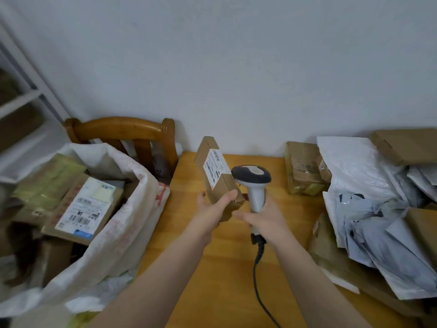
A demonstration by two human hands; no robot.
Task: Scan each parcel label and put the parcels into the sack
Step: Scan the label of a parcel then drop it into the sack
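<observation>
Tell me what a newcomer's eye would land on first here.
Dead centre, the left hand holds up a brown parcel with a white label, next to the grey scanner gripped in the right hand, above the wooden table. To the left gapes a white sack holding labelled boxes; on the right lies a heap of grey mailers and cartons.

Brown flat parcel [226,187] tilted, white label [216,168] upward; white sack [142,188] open at left.

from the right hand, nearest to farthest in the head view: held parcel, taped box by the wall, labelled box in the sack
1. Held parcel, just left of the right hand and its scanner, gripped by the left hand.
2. Taped box, behind, to the right.
3. Labelled box, far left in the sack.
</observation>
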